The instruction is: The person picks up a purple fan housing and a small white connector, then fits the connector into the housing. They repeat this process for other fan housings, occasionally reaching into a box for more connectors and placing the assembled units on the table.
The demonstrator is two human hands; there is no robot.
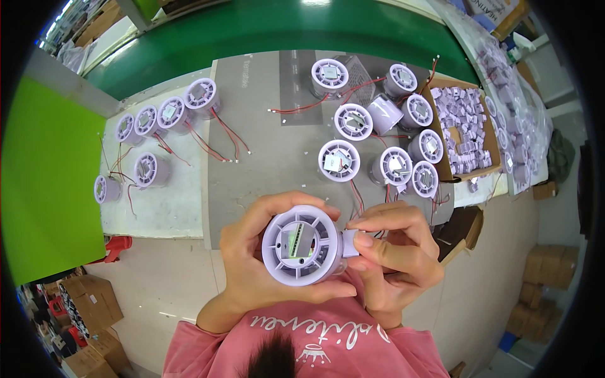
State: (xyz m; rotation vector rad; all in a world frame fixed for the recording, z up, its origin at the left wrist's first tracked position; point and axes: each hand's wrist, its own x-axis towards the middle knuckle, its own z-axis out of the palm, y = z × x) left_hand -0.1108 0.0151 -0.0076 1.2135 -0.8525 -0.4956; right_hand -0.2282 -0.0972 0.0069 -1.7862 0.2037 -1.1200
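Fingers of the left hand are curved around a round lavender housing, one digit along its upper side and one along its lower edge; the ribbed end faces the viewer, with a grey rectangular insert at its centre. Fingers of the right hand are closed in a narrow pinch on a small lavender piece, positioned at the right side of the housing, between both sets of fingertips; whether it is seated cannot be determined. Far left of the fingers stands a bright green panel. Right of this panel, up and left of the left fingers, six similar housings with red and dark leads rest on a white tabletop. Directly beyond the left fingers lies a grey mat. Beyond the right fingers, nine further housings are grouped, one of them lying on its side. Up and right of the right fingers, just beside this group, an open cardboard box contains many small lavender parts. Farthest right of the fingers, more lavender parts lie beneath clear plastic sheeting.
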